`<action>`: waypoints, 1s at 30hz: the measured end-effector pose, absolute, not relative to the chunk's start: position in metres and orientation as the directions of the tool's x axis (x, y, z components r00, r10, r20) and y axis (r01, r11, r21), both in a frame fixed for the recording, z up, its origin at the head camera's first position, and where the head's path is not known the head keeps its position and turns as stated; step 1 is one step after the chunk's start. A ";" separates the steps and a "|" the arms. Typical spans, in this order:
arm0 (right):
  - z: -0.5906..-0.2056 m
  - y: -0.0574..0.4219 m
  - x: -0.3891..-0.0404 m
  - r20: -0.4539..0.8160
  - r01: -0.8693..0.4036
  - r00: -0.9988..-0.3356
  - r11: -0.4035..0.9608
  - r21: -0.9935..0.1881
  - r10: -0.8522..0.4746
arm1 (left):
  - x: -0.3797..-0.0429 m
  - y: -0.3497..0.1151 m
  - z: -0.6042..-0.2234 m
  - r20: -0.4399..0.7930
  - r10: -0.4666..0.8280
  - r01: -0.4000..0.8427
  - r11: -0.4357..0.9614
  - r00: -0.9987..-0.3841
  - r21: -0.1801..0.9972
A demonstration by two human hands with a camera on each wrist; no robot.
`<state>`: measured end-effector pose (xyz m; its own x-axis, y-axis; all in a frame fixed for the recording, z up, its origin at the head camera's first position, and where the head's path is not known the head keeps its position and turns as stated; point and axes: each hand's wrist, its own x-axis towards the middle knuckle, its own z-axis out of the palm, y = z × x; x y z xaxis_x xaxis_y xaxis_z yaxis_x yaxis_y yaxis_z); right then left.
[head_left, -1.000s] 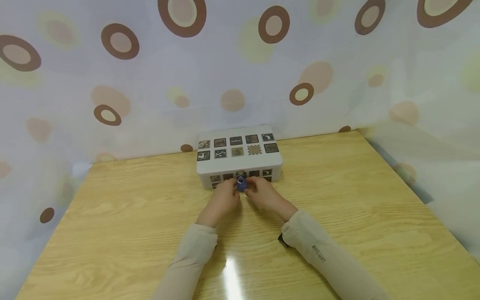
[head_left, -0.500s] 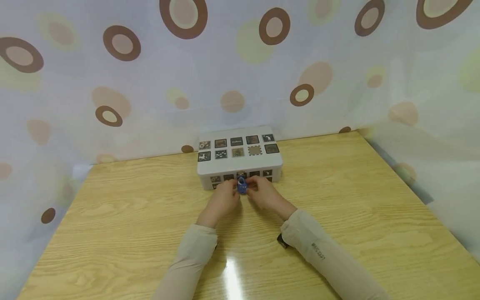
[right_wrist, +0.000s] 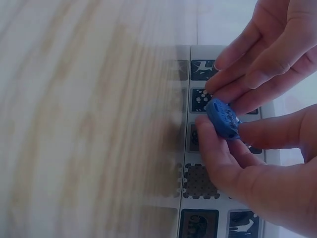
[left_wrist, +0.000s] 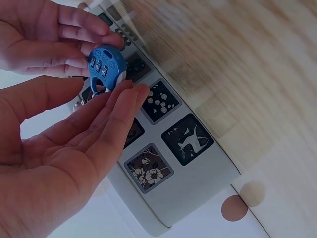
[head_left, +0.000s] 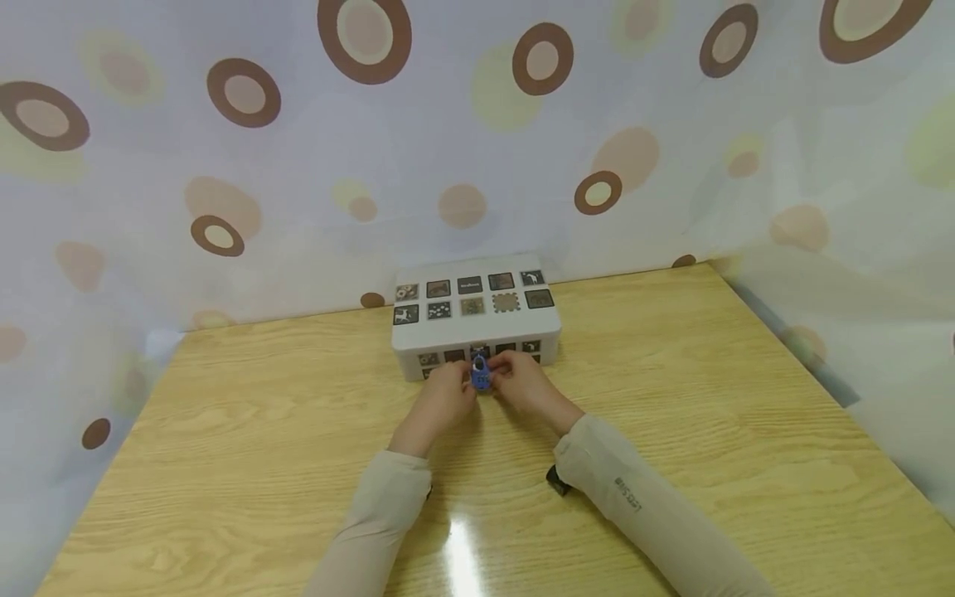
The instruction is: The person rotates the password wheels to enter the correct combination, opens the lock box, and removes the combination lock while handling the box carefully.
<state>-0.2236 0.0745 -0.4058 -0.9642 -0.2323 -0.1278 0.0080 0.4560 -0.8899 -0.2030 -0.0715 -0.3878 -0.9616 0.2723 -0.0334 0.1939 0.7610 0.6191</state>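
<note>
A blue combination padlock [head_left: 481,375] with several number dials and a loop shackle is at the front latch [head_left: 478,349] of a white tin box [head_left: 477,332]. My right hand [head_left: 528,388] pinches the padlock between thumb and fingers, plainest in the right wrist view. In the left wrist view the dials face up. My left hand [left_wrist: 59,158] is on the other side, its fingers fairly straight with the tips right at the padlock's edge. The left thumb stands apart from it. Fingers partly cover the latch and shackle.
The tin's lid and front carry dark square pictures. It stands at the back of a wood-grain table [head_left: 261,448], close to a white curtain [head_left: 462,108] with brown and yellow circles. A dark strap [head_left: 557,481] shows under the right sleeve [head_left: 642,497].
The padlock has tipped so its dial face shows more toward the head camera. Both hands stay in nearly the same place, and the head view has shifted slightly.
</note>
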 end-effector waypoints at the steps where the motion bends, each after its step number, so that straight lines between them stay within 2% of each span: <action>1: -0.407 0.074 -0.224 -0.132 0.018 -0.964 0.441 -0.897 -0.230 | -0.203 -0.072 -0.388 -0.035 0.273 0.193 0.759 -0.961 0.622; 22: -0.414 0.078 -0.222 -0.116 0.013 -0.966 0.404 -0.915 -0.231 | -0.197 -0.076 -0.385 -0.031 0.277 0.198 0.757 -0.960 0.622; 25: -0.413 0.077 -0.222 -0.123 0.023 -0.966 0.398 -0.917 -0.229 | -0.188 -0.083 -0.367 -0.002 0.297 0.240 0.774 -0.955 0.586; 28: -0.412 0.075 -0.222 -0.126 0.026 -0.966 0.397 -0.918 -0.227 | -0.166 -0.093 -0.331 0.040 0.323 0.283 0.753 -0.946 0.595; 30: -0.412 0.074 -0.222 -0.128 0.030 -0.966 0.393 -0.919 -0.226 | -0.144 -0.102 -0.304 0.131 0.336 0.341 0.704 -0.933 0.623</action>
<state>-0.2222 0.0737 -0.4120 -0.9657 -0.2257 -0.1282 0.0300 0.3932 -0.9190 -0.1442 -0.1024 -0.3040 -0.9326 0.3363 0.1307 0.3411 0.7036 0.6234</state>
